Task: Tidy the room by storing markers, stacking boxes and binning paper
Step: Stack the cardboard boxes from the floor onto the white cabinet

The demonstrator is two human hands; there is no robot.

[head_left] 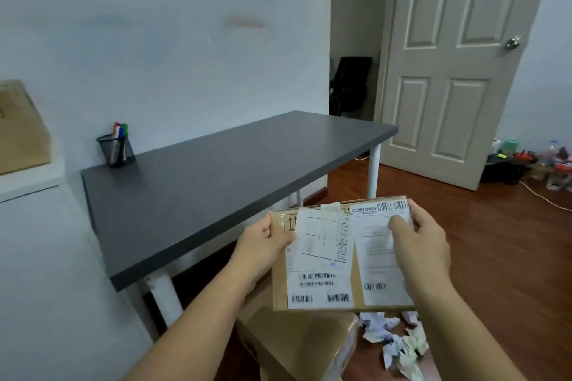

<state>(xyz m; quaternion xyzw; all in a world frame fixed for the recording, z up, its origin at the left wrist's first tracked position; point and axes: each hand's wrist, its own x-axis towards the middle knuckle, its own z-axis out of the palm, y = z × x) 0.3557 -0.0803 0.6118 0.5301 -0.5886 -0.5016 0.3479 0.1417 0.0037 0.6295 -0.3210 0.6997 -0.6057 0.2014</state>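
I hold a flat cardboard box (328, 260) covered with white shipping labels in front of me. My left hand (266, 241) grips its left edge and my right hand (418, 241) grips its right edge. Directly below it on the floor sits a larger brown cardboard box (297, 346). Crumpled paper (396, 343) lies scattered on the wooden floor to the right of that box. A black mesh cup (116, 150) with several coloured markers (120, 130) stands at the back left of the dark grey table (216, 182).
A brown box (21, 130) rests on a white cabinet (31, 182) at the far left. A beige door (448, 65) stands open at the right, with bottles and clutter (532, 164) on the floor beside it. A white cable (544, 198) runs across the floor.
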